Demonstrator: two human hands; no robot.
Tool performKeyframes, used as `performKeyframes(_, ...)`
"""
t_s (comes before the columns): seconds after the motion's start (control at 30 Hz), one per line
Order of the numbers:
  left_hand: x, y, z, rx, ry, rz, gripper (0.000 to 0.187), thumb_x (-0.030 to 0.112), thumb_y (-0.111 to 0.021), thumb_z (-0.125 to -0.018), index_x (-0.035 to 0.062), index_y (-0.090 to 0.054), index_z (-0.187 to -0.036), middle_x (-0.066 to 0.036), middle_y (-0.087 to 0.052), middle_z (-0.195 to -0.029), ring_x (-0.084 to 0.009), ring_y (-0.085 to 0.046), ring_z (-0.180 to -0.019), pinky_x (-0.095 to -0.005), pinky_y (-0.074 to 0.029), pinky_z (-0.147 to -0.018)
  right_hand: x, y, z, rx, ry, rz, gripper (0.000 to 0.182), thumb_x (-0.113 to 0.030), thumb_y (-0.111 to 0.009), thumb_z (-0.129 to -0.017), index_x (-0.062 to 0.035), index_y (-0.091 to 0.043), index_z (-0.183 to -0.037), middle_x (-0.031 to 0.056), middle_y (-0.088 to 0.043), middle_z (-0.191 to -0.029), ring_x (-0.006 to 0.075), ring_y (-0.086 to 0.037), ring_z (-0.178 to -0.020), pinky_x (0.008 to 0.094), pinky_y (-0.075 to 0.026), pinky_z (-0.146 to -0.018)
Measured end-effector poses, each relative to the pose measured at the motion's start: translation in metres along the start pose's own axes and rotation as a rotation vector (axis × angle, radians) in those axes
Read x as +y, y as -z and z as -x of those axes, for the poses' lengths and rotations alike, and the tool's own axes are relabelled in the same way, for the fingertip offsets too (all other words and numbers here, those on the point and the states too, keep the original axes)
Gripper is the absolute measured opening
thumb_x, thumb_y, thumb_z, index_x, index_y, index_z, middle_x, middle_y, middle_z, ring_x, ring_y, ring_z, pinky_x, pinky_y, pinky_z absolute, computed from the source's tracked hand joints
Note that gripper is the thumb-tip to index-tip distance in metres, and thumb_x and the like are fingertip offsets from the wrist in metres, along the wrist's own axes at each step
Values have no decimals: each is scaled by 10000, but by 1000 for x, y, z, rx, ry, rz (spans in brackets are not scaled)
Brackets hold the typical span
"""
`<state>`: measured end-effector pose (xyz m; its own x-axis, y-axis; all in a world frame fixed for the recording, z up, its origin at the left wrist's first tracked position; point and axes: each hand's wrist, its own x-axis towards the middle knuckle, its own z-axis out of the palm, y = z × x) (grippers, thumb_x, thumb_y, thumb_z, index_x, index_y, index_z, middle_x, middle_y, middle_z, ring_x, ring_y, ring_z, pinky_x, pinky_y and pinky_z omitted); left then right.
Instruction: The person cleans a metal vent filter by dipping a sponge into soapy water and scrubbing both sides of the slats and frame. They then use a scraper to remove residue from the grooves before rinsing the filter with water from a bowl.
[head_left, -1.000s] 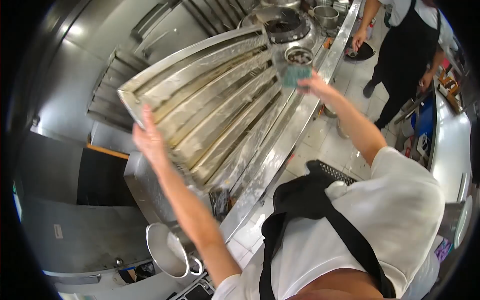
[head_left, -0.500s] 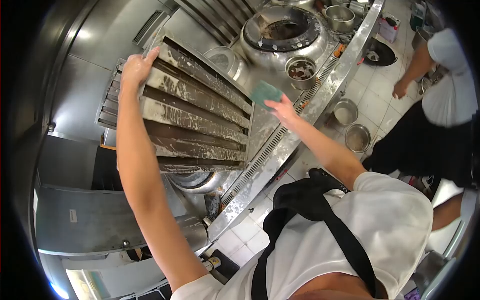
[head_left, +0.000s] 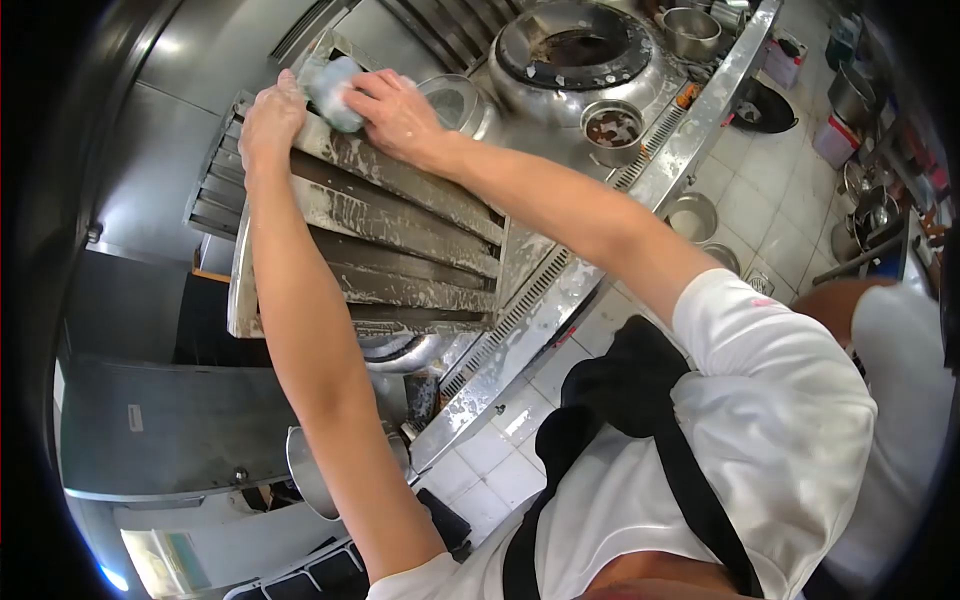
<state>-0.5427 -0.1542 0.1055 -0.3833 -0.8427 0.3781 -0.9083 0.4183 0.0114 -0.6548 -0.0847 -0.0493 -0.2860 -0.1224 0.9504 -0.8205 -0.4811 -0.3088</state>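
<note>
A slatted metal filter panel (head_left: 400, 205), streaked with whitish suds, stands tilted over the stove counter. My left hand (head_left: 272, 122) is closed around its upper left edge. Close beside it, my right hand (head_left: 395, 112) presses a scouring pad (head_left: 335, 92) against the panel's upper end. The pad looks pale and blurred, with green at its lower edge. Part of the panel's far side is hidden behind my left forearm.
A wok burner (head_left: 572, 50) and a pot of dark, sudsy liquid (head_left: 612, 130) stand beyond the panel. The counter's metal edge (head_left: 655, 165) runs diagonally. A wok (head_left: 762, 105) and pots are on the tiled floor. Another person's white sleeve (head_left: 905, 370) is close at right.
My right hand has moved left with the pad, from beside the panel's right end to its upper left end. The other person has moved nearer, behind my right shoulder.
</note>
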Motion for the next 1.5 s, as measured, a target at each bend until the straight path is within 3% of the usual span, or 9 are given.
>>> performKeyframes(0.2, -5, -5, 0, -18, -93, -15, 692, 617, -242, -1006, 149, -592, -1377, -188, -569, -1403, -408, -500, -1324, -509, -375, -1107, 7, -11, -11, -301, 274, 298, 240, -93, -657, -730, -123, -653, -968, 43, -587, -1049, 247, -582, -981, 390, -522, -806)
performKeyframes(0.43, -24, -15, -8, -24, 19, -152, 753, 731, -303, -947, 199, -559, -1416, -168, -586, -1399, -380, -518, -1317, -493, -393, -1092, 66, 2, 156, -510, 54, 187, 347, -65, -614, -791, -130, -679, -1125, 64, -576, -1221, 289, -560, -1145, 409, -524, -917)
performKeyframes(0.57, -40, -32, -15, 69, 18, -120, 850, 802, -373, -884, 162, -572, -1405, -181, -599, -1379, -367, -523, -1319, -482, -393, -1093, 47, -21, -23, -309, 318, -179, 450, 41, -650, -755, -99, -642, -1182, 124, -603, -1223, 334, -545, -1138, 428, -504, -946)
performKeyframes(0.83, -12, -24, 12, -35, 235, -178, 948, 857, -474, -793, 140, -583, -1404, -192, -609, -1362, -376, -529, -1309, -483, -402, -1089, 161, 58, 357, -947, -296, 36, 351, -103, -564, -877, -58, -631, -1218, 159, -617, -1235, 316, -614, -1127, 434, -497, -956)
performKeyframes(0.9, -10, -24, 13, 43, 174, -253, 1014, 873, -487, -767, 99, -562, -1418, -212, -595, -1376, -380, -525, -1315, -475, -393, -1099, 124, 51, 271, -601, -493, -95, 412, -53, -563, -816, -64, -626, -1223, 168, -602, -1232, 349, -596, -1134, 436, -493, -967)
performKeyframes(1.03, -18, -28, -4, -14, 142, -184, 1025, 819, -461, -816, -5, -527, -1424, -279, -564, -1383, -385, -527, -1314, -451, -371, -1119, 101, 51, 49, -82, -327, -351, 452, -60, -570, -778, -29, -607, -1228, 194, -581, -1237, 381, -574, -1150, 424, -491, -991)
performKeyframes(1.17, 6, -32, -46, -63, 66, 61, 961, 821, -357, -861, 45, -596, -1376, -275, -582, -1358, -393, -542, -1298, -464, -385, -1100, 105, 3, -28, -301, -37, -275, 562, -376, -646, -867, 27, -598, -1257, 247, -511, -1405, 387, -503, -1306, 416, -457, -1075)
performKeyframes(1.27, 33, -46, -50, 97, 163, -154, 970, 864, -347, -837, 95, -622, -1361, -226, -597, -1366, -389, -545, -1293, -469, -398, -1085, 97, -19, -41, -200, 147, -155, 442, -251, -679, -878, 43, -578, -1192, 275, -573, -1302, 415, -559, -1223, 469, -512, -976)
performKeyframes(1.5, 36, -50, -41, 107, 145, -254, 875, 812, -338, -875, 157, -609, -1388, -194, -625, -1344, -385, -544, -1295, -463, -394, -1081, 122, 23, 17, -583, -402, -296, 379, -157, -695, -856, -38, -530, -1176, 198, -692, -989, 370, -693, -886, 466, -539, -762)
